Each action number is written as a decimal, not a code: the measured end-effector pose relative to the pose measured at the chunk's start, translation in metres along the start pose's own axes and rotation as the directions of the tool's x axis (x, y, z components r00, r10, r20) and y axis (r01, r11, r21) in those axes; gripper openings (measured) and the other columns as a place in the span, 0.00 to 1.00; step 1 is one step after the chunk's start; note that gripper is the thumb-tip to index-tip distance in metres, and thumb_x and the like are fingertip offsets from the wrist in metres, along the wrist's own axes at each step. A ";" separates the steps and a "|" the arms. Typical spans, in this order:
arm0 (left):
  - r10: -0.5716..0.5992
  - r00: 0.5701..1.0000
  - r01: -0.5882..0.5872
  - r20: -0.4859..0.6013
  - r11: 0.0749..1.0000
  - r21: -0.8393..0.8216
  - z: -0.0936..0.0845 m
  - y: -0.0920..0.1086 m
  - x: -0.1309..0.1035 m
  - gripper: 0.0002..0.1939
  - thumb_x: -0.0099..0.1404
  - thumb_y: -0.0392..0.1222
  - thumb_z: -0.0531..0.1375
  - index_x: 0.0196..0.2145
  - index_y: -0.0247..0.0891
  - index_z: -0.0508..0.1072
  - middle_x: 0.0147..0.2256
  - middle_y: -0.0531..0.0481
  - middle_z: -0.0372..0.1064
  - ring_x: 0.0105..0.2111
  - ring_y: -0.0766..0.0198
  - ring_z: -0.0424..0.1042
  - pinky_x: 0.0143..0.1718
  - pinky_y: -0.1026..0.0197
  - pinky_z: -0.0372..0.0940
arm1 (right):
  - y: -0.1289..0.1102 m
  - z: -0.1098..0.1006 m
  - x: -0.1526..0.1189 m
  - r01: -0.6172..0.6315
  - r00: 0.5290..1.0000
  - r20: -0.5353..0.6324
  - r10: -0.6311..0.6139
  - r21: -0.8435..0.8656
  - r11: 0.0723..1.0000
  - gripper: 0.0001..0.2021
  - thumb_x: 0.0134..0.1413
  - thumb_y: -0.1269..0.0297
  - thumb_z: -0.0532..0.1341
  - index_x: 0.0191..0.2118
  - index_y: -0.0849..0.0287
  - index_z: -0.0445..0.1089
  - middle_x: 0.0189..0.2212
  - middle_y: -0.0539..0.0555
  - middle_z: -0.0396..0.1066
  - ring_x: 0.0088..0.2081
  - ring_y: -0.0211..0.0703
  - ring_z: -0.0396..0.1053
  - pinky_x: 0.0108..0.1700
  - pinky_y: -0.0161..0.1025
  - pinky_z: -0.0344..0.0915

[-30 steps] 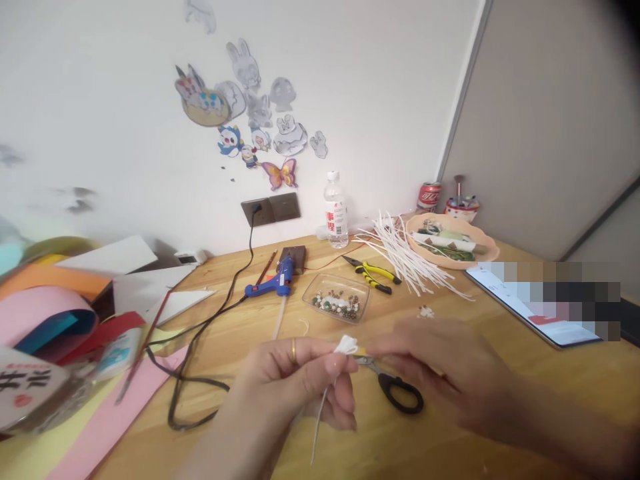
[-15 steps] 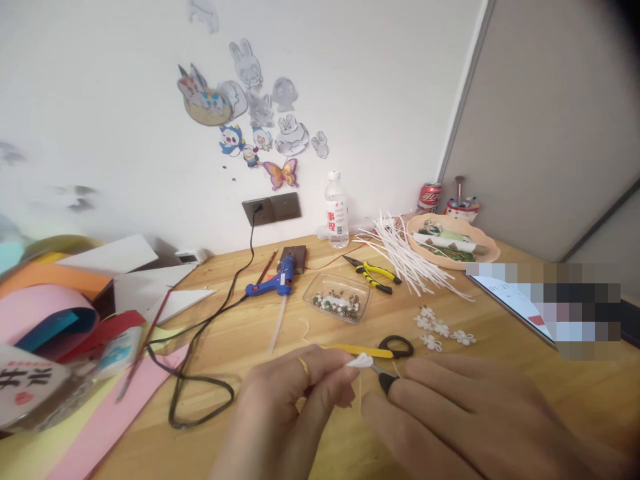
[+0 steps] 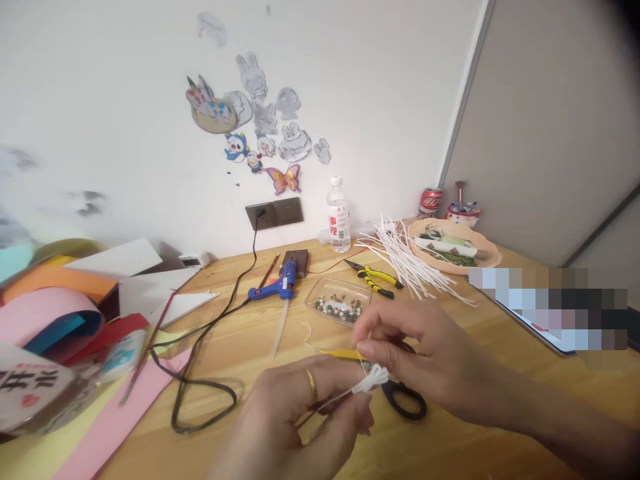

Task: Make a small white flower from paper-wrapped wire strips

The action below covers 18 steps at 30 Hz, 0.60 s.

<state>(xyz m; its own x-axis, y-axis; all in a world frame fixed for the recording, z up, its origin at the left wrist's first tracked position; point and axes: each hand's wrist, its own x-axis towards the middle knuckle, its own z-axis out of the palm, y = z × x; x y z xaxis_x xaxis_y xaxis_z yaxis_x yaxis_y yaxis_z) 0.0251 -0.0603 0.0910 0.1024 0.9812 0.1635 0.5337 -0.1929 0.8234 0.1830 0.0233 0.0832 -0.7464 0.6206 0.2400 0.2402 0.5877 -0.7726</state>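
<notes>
My left hand (image 3: 313, 410), with a ring on one finger, pinches a small bundle of looped white cord (image 3: 373, 379) between thumb and fingertips. Thin thread trails from the bundle across the left fingers. My right hand (image 3: 420, 357) is just above and to the right, its thumb and forefinger pinched together on a fine thread (image 3: 361, 363) that rises from the bundle. Under the hands lie scissors with a black handle loop (image 3: 406, 404) and a yellow part (image 3: 340, 353), partly covered. The right hand hides the small white cord flowers seen earlier.
Beyond the hands are a clear tray of beads (image 3: 340, 300), yellow-black pliers (image 3: 375, 277), white cords (image 3: 407, 257) and a peach basket (image 3: 495, 257). A blue glue gun (image 3: 280, 287) and its black cable (image 3: 197, 353) lie left, near coloured paper (image 3: 135, 400). A bottle (image 3: 339, 220) stands behind.
My right hand has risen from the scissors and now pinches the thread above the cord. The scissors' handle has shifted down toward me. The left hand has turned the white bundle so its loops show.
</notes>
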 end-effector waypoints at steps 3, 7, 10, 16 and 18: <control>-0.048 0.998 0.047 -0.043 0.999 -0.019 0.000 -0.003 0.000 0.09 0.57 0.35 0.56 0.23 0.40 0.75 0.20 0.53 0.72 0.21 0.66 0.70 0.23 0.70 0.63 | 0.002 0.008 -0.006 -0.005 0.998 -0.070 0.004 -0.018 1.000 0.06 0.57 0.67 0.50 0.30 0.58 0.61 0.20 0.45 0.59 0.22 0.33 0.56 0.23 0.31 0.53; -0.059 0.980 0.047 -0.190 0.997 -0.066 0.001 -0.003 0.000 0.06 0.56 0.37 0.58 0.25 0.43 0.75 0.21 0.56 0.72 0.22 0.66 0.70 0.25 0.69 0.64 | 0.000 0.021 -0.017 0.071 0.978 -0.184 -0.097 -0.142 0.987 0.07 0.56 0.71 0.50 0.32 0.57 0.63 0.18 0.44 0.61 0.19 0.32 0.57 0.22 0.31 0.52; -0.100 0.966 0.075 -0.239 0.991 -0.112 0.001 -0.002 -0.001 0.06 0.55 0.38 0.59 0.23 0.43 0.74 0.21 0.56 0.73 0.23 0.65 0.71 0.26 0.69 0.65 | -0.005 0.029 -0.023 0.196 0.924 -0.277 -0.263 -0.247 0.949 0.07 0.53 0.75 0.52 0.32 0.58 0.64 0.22 0.46 0.68 0.23 0.32 0.63 0.25 0.31 0.56; -0.140 0.965 0.115 -0.221 0.986 -0.121 0.002 -0.002 -0.004 0.07 0.57 0.39 0.57 0.25 0.43 0.76 0.22 0.56 0.72 0.26 0.64 0.72 0.28 0.68 0.65 | -0.012 0.035 -0.024 0.235 0.855 -0.255 -0.453 -0.587 0.775 0.09 0.56 0.72 0.50 0.35 0.58 0.66 0.23 0.49 0.71 0.25 0.39 0.67 0.27 0.38 0.60; -0.138 0.970 0.118 -0.199 0.987 -0.108 0.003 -0.004 -0.004 0.07 0.57 0.41 0.58 0.27 0.43 0.76 0.23 0.55 0.72 0.26 0.63 0.71 0.28 0.68 0.65 | -0.014 0.034 -0.023 0.272 0.813 -0.196 -0.548 -0.705 0.655 0.12 0.57 0.72 0.48 0.30 0.59 0.67 0.18 0.49 0.69 0.20 0.39 0.65 0.23 0.39 0.59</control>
<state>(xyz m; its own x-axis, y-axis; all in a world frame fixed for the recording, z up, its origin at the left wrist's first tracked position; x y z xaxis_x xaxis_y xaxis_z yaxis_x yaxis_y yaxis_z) 0.0249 -0.0633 0.0856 -0.1417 0.9780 0.1530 0.4480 -0.0745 0.8909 0.1756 -0.0171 0.0686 -0.6173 0.2837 0.7338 0.3914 0.9198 -0.0264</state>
